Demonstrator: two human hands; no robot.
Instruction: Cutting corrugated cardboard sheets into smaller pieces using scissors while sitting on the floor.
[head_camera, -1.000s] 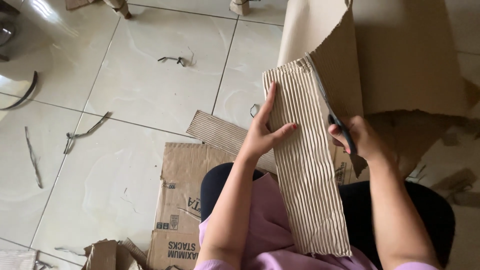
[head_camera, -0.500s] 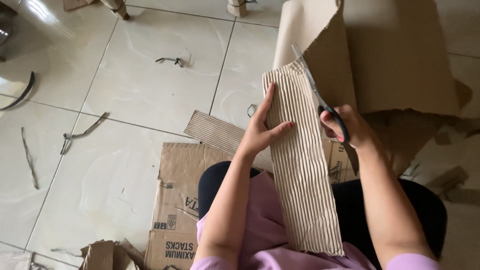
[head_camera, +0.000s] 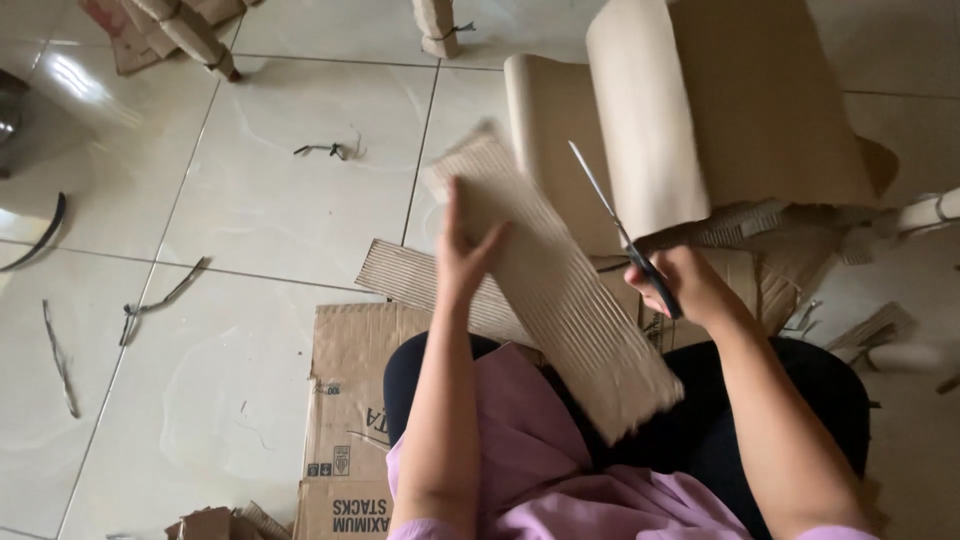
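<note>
A cardboard strip (head_camera: 555, 280) lay across the lap, scissors (head_camera: 625, 240) to its right, a flattened box (head_camera: 350, 400) on the floor (head_camera: 250, 190) to its left.

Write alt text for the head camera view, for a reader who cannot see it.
A seated person's left hand holds a cut strip of corrugated cardboard, tilted, while the right hand grips black-handled scissors pointing up towards a large curled brown cardboard sheet. Flattened printed boxes and thin scraps lie on the glossy tiled floor.

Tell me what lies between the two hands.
In the head view, the ribbed cardboard strip spans the stretch between the left hand, which holds it, and the right hand, which holds scissors.
</note>
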